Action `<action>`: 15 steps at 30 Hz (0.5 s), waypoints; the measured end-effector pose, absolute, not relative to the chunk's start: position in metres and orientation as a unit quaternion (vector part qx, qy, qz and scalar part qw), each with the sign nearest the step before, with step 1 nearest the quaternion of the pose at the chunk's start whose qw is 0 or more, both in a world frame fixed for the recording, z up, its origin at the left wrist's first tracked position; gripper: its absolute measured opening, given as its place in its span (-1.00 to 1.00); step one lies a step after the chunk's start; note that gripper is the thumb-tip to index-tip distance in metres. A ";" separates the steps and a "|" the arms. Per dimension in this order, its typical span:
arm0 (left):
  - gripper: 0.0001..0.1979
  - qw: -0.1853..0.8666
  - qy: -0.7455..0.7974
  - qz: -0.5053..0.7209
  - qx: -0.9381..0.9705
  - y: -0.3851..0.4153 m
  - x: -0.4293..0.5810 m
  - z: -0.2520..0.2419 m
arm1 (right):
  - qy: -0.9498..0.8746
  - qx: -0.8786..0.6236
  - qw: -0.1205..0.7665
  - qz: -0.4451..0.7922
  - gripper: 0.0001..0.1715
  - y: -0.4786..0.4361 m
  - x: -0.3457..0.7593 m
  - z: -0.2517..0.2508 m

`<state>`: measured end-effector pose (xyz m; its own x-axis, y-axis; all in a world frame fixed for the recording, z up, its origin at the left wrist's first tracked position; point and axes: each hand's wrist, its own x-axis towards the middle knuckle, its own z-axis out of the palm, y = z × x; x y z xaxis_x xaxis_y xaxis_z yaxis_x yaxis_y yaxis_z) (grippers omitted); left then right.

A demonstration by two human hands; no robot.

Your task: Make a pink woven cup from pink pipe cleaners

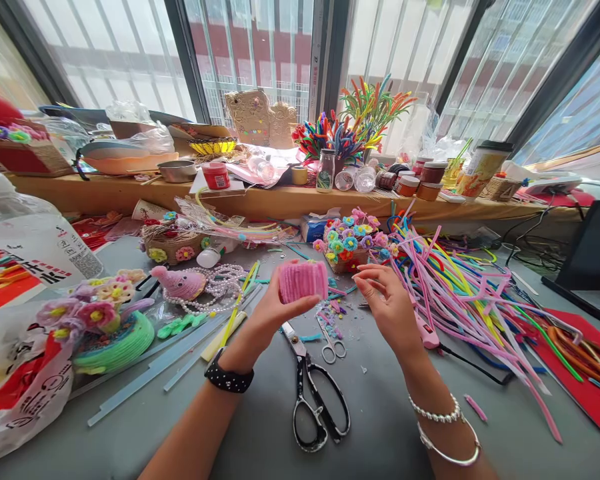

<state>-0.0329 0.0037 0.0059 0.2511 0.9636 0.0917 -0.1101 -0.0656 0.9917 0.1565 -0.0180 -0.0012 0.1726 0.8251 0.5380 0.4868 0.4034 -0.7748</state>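
A small pink pot of coiled pipe cleaner (304, 281) is gripped in my left hand (263, 310), the thumb along its lower front and the fingers behind it. My right hand (386, 300) hovers just right of the pot, apart from it. Its thumb and fingertips come together in a pinch; whatever may lie between them is too small to make out. Large black-handled scissors (310, 393) lie on the table below the hands, with small silver scissors (331, 341) beside them. A pink glue gun (427, 332) shows partly behind my right wrist.
Pink and yellow pipe cleaners (460, 287) spread over the right side. A flower basket (350, 257) stands behind the hands. Translucent glue sticks (145, 383), a pearl string (225, 287) and a green flower pot (115, 340) lie left. Jars line the sill (270, 200).
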 end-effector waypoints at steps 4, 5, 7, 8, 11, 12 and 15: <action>-0.54 0.618 0.292 0.590 0.430 0.009 -0.037 0.011 | -0.673 -0.612 0.410 0.068 -0.82 -0.002 0.155 -0.010; -0.55 0.623 0.278 0.608 0.406 0.010 -0.038 0.013 | -0.689 -0.635 0.347 0.051 -0.82 0.003 0.152 -0.012; -0.57 0.621 0.272 0.633 0.373 0.011 -0.039 0.014 | -0.710 -0.666 0.227 0.027 -0.81 0.014 0.145 -0.016; -0.57 0.620 0.274 0.639 0.364 0.011 -0.039 0.015 | -0.714 -0.673 0.191 0.021 -0.81 0.019 0.141 -0.017; -0.55 0.622 0.277 0.639 0.357 0.012 -0.038 0.015 | -0.713 -0.685 0.148 0.009 -0.82 0.030 0.132 -0.019; -0.54 0.625 0.276 0.637 0.357 0.012 -0.038 0.014 | -0.711 -0.689 0.138 0.006 -0.82 0.032 0.131 -0.019; -0.50 0.629 0.274 0.636 0.353 0.011 -0.039 0.014 | -0.707 -0.697 0.118 -0.001 -0.80 0.036 0.130 -0.019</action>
